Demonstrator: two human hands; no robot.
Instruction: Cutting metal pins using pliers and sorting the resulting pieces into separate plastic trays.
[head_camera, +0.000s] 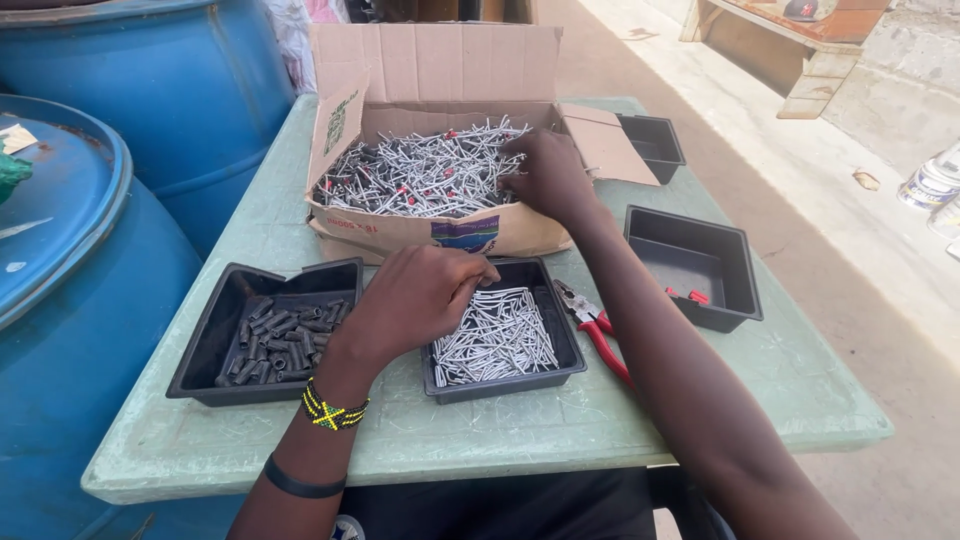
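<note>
Drums: two big blue plastic drums (90, 300) crowd our left side, close against the table edge.
Table: pale green tabletop (700, 400), everything we're handling sits on it.
Cardboard box: open box (430, 60) at the far middle, heaped with silver metal pins (420, 175), some red-tipped.
Trays: left black tray (200, 340) holds dark short sleeves (280, 335); middle black tray (565, 345) holds a layer of sorted pins (500, 335); right black tray (730, 265) has just a couple of red bits (690, 296).
Pliers: red-handled pliers (600, 335) lie between the middle and right trays.
Right hand: our right hand (545, 175) is down in the box, fingers curled into the pin heap; we cannot tell whether it has one pinched.
Left hand: our left hand (420, 295) hovers over the middle tray's near corner, fingers bunched shut, seemingly on something small we can't make out.
Risk: as we judge it, tangled pins could drag neighbours out and scatter them, and sharp ends may prick fingertips.
</note>
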